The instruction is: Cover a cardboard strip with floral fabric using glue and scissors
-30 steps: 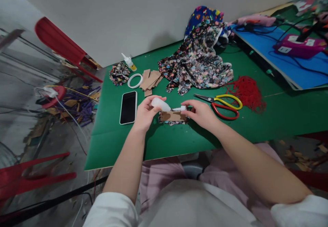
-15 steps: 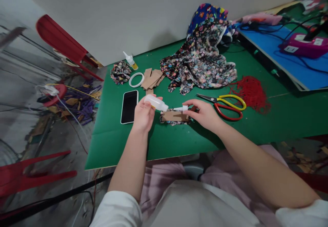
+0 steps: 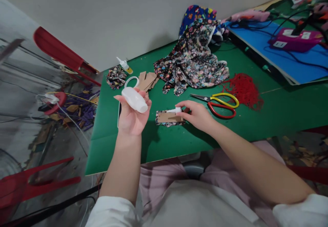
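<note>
Bottle (image 3: 134, 99), translucent white, was in your left hand (image 3: 132, 121), left of centre, above the green table (image 3: 107, 145).

Left to right: red chair (image 3: 58, 51) stood beside the table. Crumpled floral scrap (image 3: 115, 78) lay at the table's back left, a small nozzled dispenser (image 3: 125, 65) with yellow contents just beside it. Your left palm faced up, fingers curled round the bottle's far side, thumb stuck out left, clear of it. Bottle was tilted, neck end toward the right and toward you. White ring (image 3: 131, 77) showed just behind it. Cardboard strips (image 3: 148, 80) overlapped right of the ring.

Middle: cardboard rectangle (image 3: 164, 118) lay on floral fabric (image 3: 170, 124) that showed round its edges. Over it, your right hand (image 3: 198, 116) had thumb and fingertip clamped on the base of a white nozzle (image 3: 176, 110), tip pointing left. Couldn't tell if it touched the cardboard. Big floral cloth (image 3: 194, 59) was heaped behind.

Right: scissors (image 3: 205, 98) lay near your right hand, blades left, handles apart. Red threads (image 3: 246, 90) sat beside the handles. Purple box (image 3: 292, 41) was on the blue board (image 3: 289, 66), far right.
</note>
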